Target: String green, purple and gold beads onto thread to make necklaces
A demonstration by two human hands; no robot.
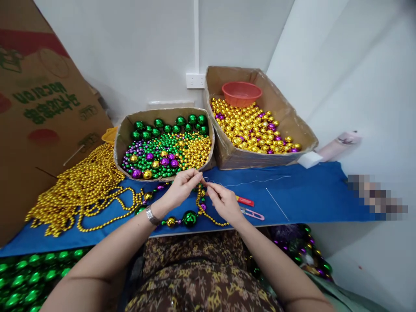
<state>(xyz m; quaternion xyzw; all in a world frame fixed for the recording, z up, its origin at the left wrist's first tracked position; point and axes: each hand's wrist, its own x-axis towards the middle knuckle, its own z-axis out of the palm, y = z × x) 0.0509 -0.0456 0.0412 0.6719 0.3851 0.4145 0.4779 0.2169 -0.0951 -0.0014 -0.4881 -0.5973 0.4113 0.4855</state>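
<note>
Above the front of the blue-covered table, my left hand (182, 187) and my right hand (225, 203) meet with fingers pinched together on a fine clear thread (260, 181). One end of it trails right across the cloth. Just below my fingers hangs a strand of small gold beads (199, 199). Beside it lies a bead garland with a large green ball (190, 219) and smaller gold and purple ones, partly covered by my left hand. Pink thread snips (252, 213) and a red and yellow item (245, 201) lie right of my right hand. A long needle (277, 203) rests farther right.
A cardboard box (164, 113) holds loose green, gold and purple beads. Behind it, a larger box (289, 112) contains gold beads and a red bowl (242, 93). Gold bead strands (74, 190) heap at left, beside a tall carton (42, 108). Green balls (32, 277) lie below the table.
</note>
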